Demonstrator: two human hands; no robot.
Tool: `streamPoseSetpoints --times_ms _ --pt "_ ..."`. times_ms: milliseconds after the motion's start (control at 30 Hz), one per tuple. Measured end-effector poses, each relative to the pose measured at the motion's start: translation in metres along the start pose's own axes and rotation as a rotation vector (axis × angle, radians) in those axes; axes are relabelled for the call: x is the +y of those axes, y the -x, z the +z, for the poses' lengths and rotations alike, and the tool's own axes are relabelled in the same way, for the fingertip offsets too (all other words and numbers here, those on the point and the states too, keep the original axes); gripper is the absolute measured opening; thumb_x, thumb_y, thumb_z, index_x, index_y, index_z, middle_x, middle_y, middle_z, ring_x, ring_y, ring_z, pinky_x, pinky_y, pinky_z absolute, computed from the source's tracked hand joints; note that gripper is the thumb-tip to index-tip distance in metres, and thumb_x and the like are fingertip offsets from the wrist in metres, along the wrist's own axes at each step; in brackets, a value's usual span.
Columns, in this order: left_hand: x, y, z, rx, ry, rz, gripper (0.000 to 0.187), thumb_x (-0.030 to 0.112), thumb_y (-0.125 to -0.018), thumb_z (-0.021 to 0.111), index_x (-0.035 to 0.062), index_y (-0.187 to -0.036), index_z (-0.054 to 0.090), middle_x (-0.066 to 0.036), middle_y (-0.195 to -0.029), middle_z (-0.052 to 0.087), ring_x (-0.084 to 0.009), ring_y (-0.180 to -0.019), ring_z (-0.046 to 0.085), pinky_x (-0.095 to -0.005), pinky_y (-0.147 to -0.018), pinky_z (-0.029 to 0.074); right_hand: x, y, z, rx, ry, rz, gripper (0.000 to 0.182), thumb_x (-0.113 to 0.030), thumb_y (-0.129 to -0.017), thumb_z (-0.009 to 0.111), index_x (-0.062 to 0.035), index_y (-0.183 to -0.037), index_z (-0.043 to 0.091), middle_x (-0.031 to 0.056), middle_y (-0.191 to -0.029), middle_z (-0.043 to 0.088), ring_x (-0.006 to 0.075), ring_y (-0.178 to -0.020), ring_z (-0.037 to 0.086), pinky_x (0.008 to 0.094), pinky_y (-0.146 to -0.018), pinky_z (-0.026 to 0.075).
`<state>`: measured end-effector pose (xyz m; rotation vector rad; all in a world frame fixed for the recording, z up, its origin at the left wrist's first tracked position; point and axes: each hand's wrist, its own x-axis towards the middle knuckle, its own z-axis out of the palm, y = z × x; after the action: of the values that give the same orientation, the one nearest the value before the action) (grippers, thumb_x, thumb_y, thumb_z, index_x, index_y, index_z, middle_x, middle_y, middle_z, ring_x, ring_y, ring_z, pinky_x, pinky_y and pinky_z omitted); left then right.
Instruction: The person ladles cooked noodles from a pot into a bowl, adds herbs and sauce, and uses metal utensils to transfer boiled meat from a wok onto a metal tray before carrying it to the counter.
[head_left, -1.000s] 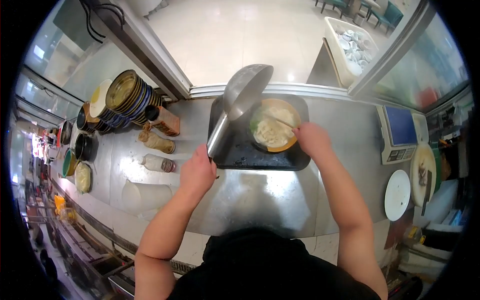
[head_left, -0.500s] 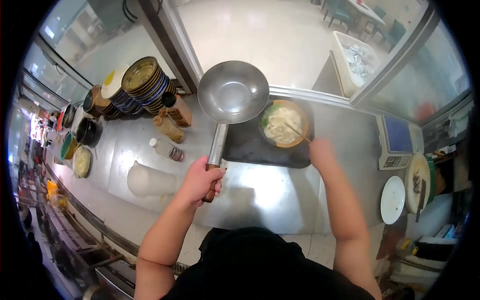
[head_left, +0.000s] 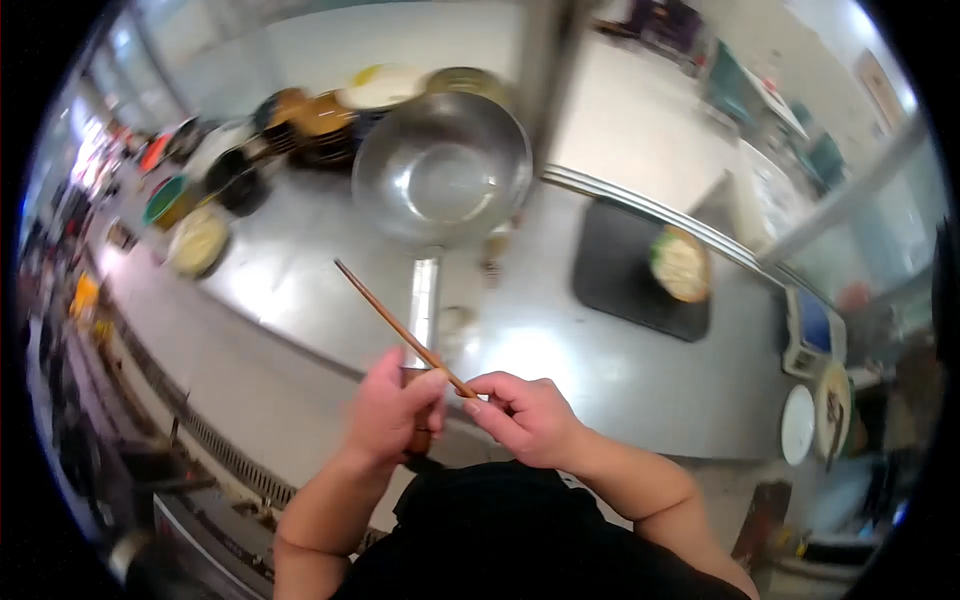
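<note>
My left hand (head_left: 392,408) is closed round the wooden handle of a steel wok (head_left: 440,180), which is raised over the counter and looks empty inside. Brown chopsticks (head_left: 385,314) lie slantwise across the wok's handle, their far tips pointing up and left. Their near end is pinched in the fingers of my right hand (head_left: 530,415). My left thumb rests against or close by the sticks; blur hides whether it presses on them. Off to the right, a bowl of pale noodles (head_left: 681,266) with some green at its edge sits on a black tray (head_left: 622,275).
Stacked bowls (head_left: 325,130) stand behind the wok to the left, with a black bowl (head_left: 237,180) and a bag of something pale (head_left: 199,242) nearby. At right are a scale (head_left: 808,330) and a white plate (head_left: 797,424). A glass partition borders the counter (head_left: 560,345).
My right hand has left the noodle bowl and come to my left hand with the chopsticks. My view and the wok have turned left, so the bowl and tray appear farther right.
</note>
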<state>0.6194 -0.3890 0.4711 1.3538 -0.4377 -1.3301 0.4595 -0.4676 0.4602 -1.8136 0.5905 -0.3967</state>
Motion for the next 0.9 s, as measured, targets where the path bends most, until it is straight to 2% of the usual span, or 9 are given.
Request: streamPoseSetpoints --times_ms 67,133,200,333,400,533,600,633,900 --pt "-0.013 -0.001 -0.055 0.136 0.041 0.058 0.021 0.013 -0.079 0.056 0.0012 -0.090 0.042 -0.006 -0.061 0.050 -0.0109 -0.043 0.045 -0.0245 -0.039 0.038 0.002 -0.043 0.053 -0.177 0.042 0.137 0.022 -0.025 -0.083 0.053 -0.0058 -0.095 0.054 0.0093 -0.062 0.057 0.0221 -0.053 0.056 0.0291 -0.051 0.044" --pt "-0.033 -0.004 -0.116 0.193 0.144 0.079 0.019 0.013 -0.081 0.054 0.0016 -0.088 0.042 -0.005 -0.061 0.050 -0.0107 -0.044 0.046 -0.0242 -0.040 0.038 0.013 -0.080 0.108 -0.308 0.044 0.110 0.024 -0.027 -0.082 0.054 -0.0063 -0.095 0.054 0.0094 -0.062 0.057 0.0223 -0.053 0.055 0.0305 -0.051 0.043" --pt "-0.049 -0.012 -0.167 0.279 0.202 0.124 0.017 0.015 -0.083 0.052 0.0021 -0.088 0.042 -0.005 -0.062 0.049 -0.0110 -0.045 0.046 -0.0242 -0.040 0.039 0.022 -0.121 0.143 -0.451 0.173 0.037 0.018 -0.020 -0.084 0.054 -0.0041 -0.092 0.054 0.0018 -0.056 0.052 0.0075 -0.049 0.046 0.0226 -0.048 0.038" --pt "-0.082 0.018 -0.260 0.585 0.418 0.030 0.015 0.014 -0.081 0.051 0.0046 -0.085 0.041 -0.005 -0.063 0.045 -0.0134 -0.044 0.046 -0.0263 -0.037 0.038 0.036 -0.180 0.222 -0.728 0.165 0.045 0.023 -0.025 -0.084 0.054 -0.0037 -0.090 0.056 0.0027 -0.058 0.052 0.0084 -0.053 0.048 0.0239 -0.051 0.040" --pt "-0.105 0.026 -0.300 0.798 0.633 0.148 0.014 0.013 -0.080 0.051 0.0058 -0.085 0.040 -0.005 -0.062 0.044 -0.0137 -0.044 0.046 -0.0268 -0.036 0.038 0.052 -0.212 0.250 -0.771 0.112 0.048 0.022 -0.025 -0.084 0.055 -0.0037 -0.088 0.057 0.0029 -0.061 0.053 0.0086 -0.054 0.048 0.0234 -0.051 0.040" --pt "-0.113 0.044 -0.387 1.040 0.749 0.242 0.012 0.014 -0.080 0.051 0.0064 -0.084 0.042 -0.005 -0.062 0.044 -0.0133 -0.043 0.045 -0.0269 -0.036 0.037 0.054 -0.313 0.304 -0.770 0.182 0.009 0.019 -0.020 -0.081 0.058 -0.0031 -0.091 0.057 0.0030 -0.071 0.057 0.0093 -0.060 0.052 0.0229 -0.055 0.043" --pt "-0.116 0.054 -0.429 1.212 0.755 0.243 0.010 0.015 -0.081 0.049 0.0065 -0.083 0.044 -0.005 -0.060 0.044 -0.0130 -0.042 0.044 -0.0271 -0.035 0.036 0.057 -0.368 0.331 -0.730 0.240 -0.112 0.025 -0.025 -0.079 0.058 -0.0044 -0.094 0.058 0.0100 -0.078 0.060 0.0187 -0.069 0.056 0.0300 -0.064 0.046" --pt "-0.118 0.058 -0.449 1.225 0.755 0.247 0.010 0.015 -0.081 0.049 0.0065 -0.083 0.044 -0.005 -0.060 0.044 -0.0130 -0.042 0.044 -0.0271 -0.035 0.036 0.056 -0.398 0.344 -0.696 0.271 -0.153 0.026 -0.025 -0.078 0.059 -0.0043 -0.095 0.058 0.0102 -0.081 0.060 0.0193 -0.070 0.056 0.0300 -0.065 0.046" --pt "-0.067 0.027 -0.595 1.563 0.862 0.247 0.014 0.021 -0.083 0.045 0.0065 -0.082 0.047 -0.004 -0.059 0.043 -0.0127 -0.042 0.042 -0.0260 -0.034 0.033 0.030 -0.768 0.481 -0.262 0.272 -0.456 0.041 -0.023 -0.068 0.069 -0.0046 -0.102 0.055 0.0151 -0.094 0.058 0.0231 -0.076 0.058 0.0320 -0.069 0.047"
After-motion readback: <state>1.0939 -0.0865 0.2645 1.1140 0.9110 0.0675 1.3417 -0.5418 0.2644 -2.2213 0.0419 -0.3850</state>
